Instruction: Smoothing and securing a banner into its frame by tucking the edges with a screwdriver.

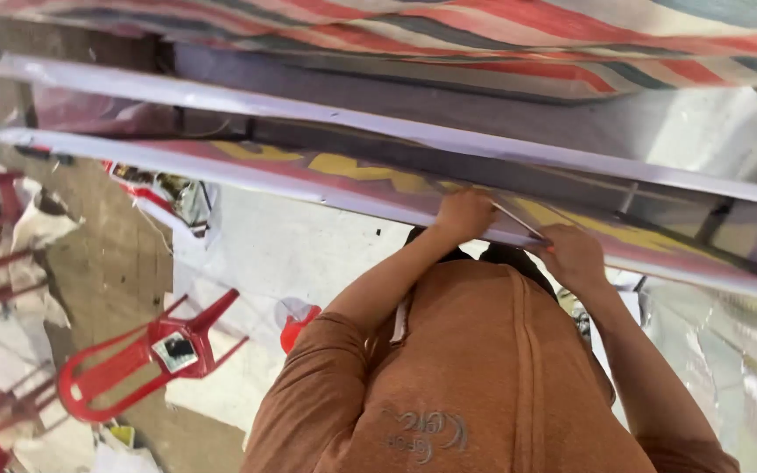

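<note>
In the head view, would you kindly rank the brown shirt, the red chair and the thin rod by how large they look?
1. Brown shirt, largest by far, though nearest the camera.
2. Red chair, clearly smaller and farther away.
3. Thin rod, smallest, a short sliver between the left hand and the right hand.

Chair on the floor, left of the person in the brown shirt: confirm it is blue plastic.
Not quite: the colour is wrong. The chair is red plastic, not blue. The head view shows it on the floor, left of the person in the brown shirt.
</note>
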